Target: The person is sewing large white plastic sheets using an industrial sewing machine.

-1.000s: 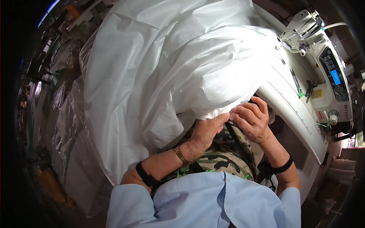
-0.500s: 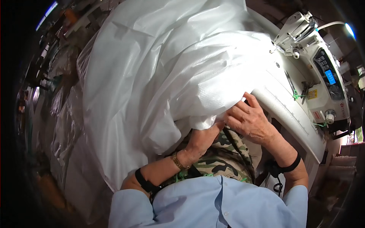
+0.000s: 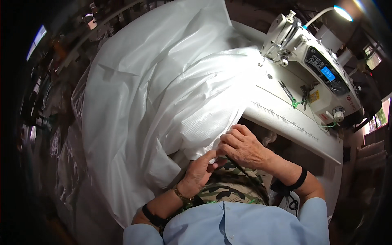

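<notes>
A large sheet of white, shiny woven plastic fabric lies bunched in folds across the table and down toward my lap. My left hand pinches its near edge between thumb and fingers. Close against it, my right hand has its fingers curled closed on the same edge. The fingertips of both hands nearly meet, and folds partly hide what lies between them. A dark strip runs from beside the right hand down over my camouflage-patterned lap.
A white sewing machine with a lit blue display stands at the right, under a bright lamp. Its table edge carries a ruler scale. Black tweezers with green thread lie near the machine. Clear plastic hangs at the left.
Both hands have drawn nearer my body with the fabric edge. My left thumb now shows on the fabric. The view has shifted, bringing the machine further left in the picture.
</notes>
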Demonstrator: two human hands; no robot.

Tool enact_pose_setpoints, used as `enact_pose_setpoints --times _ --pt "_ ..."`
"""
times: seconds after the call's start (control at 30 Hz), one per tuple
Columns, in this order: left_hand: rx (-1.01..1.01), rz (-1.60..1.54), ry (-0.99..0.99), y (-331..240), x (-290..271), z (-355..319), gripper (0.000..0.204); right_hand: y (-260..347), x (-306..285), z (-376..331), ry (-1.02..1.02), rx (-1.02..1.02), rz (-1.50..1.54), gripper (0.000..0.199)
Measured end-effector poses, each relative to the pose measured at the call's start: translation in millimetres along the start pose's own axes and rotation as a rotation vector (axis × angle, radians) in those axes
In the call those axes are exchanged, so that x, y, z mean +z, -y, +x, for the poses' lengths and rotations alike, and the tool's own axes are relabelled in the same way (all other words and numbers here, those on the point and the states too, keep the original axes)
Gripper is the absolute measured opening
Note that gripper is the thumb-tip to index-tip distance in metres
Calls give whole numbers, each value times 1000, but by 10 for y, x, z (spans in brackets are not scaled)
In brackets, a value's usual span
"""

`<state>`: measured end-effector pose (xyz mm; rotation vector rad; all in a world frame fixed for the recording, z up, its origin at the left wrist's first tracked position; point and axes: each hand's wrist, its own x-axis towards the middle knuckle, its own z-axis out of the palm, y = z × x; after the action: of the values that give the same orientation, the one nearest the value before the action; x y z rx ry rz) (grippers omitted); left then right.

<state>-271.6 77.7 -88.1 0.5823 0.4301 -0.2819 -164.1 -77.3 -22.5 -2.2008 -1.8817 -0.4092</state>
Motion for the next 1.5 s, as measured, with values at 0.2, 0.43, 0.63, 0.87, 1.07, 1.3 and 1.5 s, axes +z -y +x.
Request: enact_pose_setpoints --times 0.2,0.43,0.63,0.87,1.07,1.3,1.5 --pt "-162 138 642 -99 200 -312 57 -51 103 -91 -135 -26 65 23" --pt "1283 1762 270 -345 448 -263 57 -12 105 -113 -318 19 112 21" --pt "1352 1746 42 -353 305 -14 35 63 87 -73 -380 46 81 19" --pt "1291 1672 179 -465 290 23 18 -10 23 -99 -318 6 125 20" --pt "1434 1843 279 -561 331 -17 12 -363 -242 -79 -206 137 282 18" --pt "1581 1996 552 -661 415 42 6 -635 -360 12 62 121 113 15" --pt "1450 1975 735 -765 499 113 5 -739 -297 25 144 95 158 9"
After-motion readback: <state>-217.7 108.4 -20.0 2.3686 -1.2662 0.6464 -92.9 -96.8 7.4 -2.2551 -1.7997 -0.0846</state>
